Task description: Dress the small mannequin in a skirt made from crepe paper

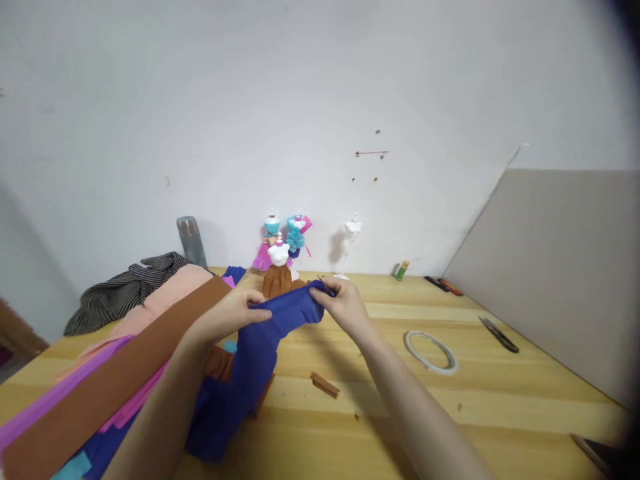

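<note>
A long strip of blue crepe paper (257, 350) hangs between my two hands above the table, its lower end trailing toward the table's near side. My left hand (235, 315) pinches the strip's upper edge between thumb and fingers. At the raised right end, my right hand (341, 303) grips the paper's corner. A small dark, thin thing pokes out by the right fingertips; its kind is too small to tell. Just beyond the strip stands a small white dress-form figure (279, 254) with a brown gathered paper skirt (277, 281).
Sheets of brown crepe paper (120, 373) and other colours lie at left, near a striped cloth (125, 297) and a bottle (191, 241). At right are a tape roll (453, 362), scissors (500, 335) and a small green bottle (401, 270). A brown scrap (325, 385) lies in front.
</note>
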`<act>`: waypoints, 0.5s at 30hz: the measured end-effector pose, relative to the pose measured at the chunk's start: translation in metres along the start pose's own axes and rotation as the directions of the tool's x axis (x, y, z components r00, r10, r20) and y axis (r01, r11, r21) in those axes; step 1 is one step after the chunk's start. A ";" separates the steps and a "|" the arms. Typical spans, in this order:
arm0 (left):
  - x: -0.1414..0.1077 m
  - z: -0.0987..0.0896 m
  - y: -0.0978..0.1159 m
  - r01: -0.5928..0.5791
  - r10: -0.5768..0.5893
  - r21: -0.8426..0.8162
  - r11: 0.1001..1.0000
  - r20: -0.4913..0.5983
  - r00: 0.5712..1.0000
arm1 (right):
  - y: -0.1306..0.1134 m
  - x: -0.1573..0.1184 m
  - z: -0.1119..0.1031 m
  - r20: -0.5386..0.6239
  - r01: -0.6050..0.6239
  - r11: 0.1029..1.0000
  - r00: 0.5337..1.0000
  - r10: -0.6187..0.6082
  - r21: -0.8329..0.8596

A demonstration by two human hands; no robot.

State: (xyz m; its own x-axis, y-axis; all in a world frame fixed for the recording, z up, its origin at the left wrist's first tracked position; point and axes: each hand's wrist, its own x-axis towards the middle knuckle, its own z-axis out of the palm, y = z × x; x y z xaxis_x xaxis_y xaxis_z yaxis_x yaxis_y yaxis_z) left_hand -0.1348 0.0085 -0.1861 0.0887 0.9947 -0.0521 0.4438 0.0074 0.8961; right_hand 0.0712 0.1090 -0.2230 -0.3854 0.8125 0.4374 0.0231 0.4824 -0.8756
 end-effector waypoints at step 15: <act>-0.015 -0.013 0.002 0.068 -0.090 -0.340 0.938 -0.050 0.995 | -0.013 -0.003 -0.009 0.003 -0.295 0.874 0.948 0.319 0.386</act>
State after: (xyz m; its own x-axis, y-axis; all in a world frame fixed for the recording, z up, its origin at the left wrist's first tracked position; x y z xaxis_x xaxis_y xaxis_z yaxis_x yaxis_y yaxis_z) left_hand -0.1471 -0.0048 -0.1779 0.0038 0.9939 -0.1106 0.1189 0.1094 0.9869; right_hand 0.0801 0.1030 -0.2118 -0.3602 0.9231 0.1345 -0.2221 0.0552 -0.9735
